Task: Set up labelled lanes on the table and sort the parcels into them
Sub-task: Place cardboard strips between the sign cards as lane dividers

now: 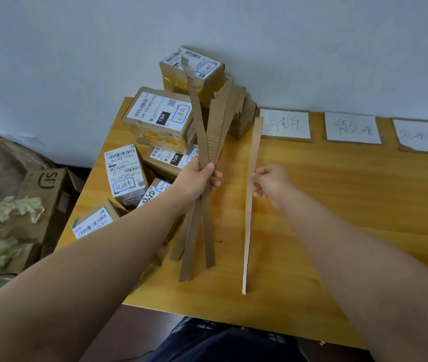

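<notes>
Right hand (273, 182) pinches one cardboard strip (249, 220) mid-length, right of the parcels (156, 114). Left hand (196, 178) clasps spare strips (199, 126). Likely light, bendy.

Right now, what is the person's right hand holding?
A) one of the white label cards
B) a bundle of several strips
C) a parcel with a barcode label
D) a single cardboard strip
D: the right hand pinches one long cardboard strip by itself, while the bundle of strips is gripped in the left hand.
</notes>
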Action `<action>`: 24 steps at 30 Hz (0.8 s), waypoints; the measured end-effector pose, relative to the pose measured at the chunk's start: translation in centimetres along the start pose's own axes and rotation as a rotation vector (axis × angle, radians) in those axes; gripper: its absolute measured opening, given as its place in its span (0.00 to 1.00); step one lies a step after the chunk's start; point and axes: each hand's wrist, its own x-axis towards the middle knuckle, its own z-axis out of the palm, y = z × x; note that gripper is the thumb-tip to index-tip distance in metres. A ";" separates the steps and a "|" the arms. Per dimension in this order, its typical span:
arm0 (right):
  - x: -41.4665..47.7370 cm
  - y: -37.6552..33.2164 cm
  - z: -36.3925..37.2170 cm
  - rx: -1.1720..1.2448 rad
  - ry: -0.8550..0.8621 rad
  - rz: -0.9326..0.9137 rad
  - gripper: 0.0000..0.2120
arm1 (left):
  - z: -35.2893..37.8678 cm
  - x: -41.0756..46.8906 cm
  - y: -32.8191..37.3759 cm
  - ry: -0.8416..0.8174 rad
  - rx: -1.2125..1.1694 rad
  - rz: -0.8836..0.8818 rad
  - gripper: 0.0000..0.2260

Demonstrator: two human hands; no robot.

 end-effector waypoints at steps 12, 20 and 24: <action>5.4 2.8 2.1 -0.059 0.048 0.101 0.06 | 0.4 3.6 -0.6 0.015 -0.034 -0.041 0.04; 6.6 2.7 3.0 -0.105 0.103 0.079 0.13 | 0.3 4.6 -0.7 -0.008 -0.042 -0.052 0.04; 6.8 2.7 3.2 -0.177 0.140 0.052 0.14 | -0.1 4.6 -0.8 -0.005 -0.024 -0.044 0.05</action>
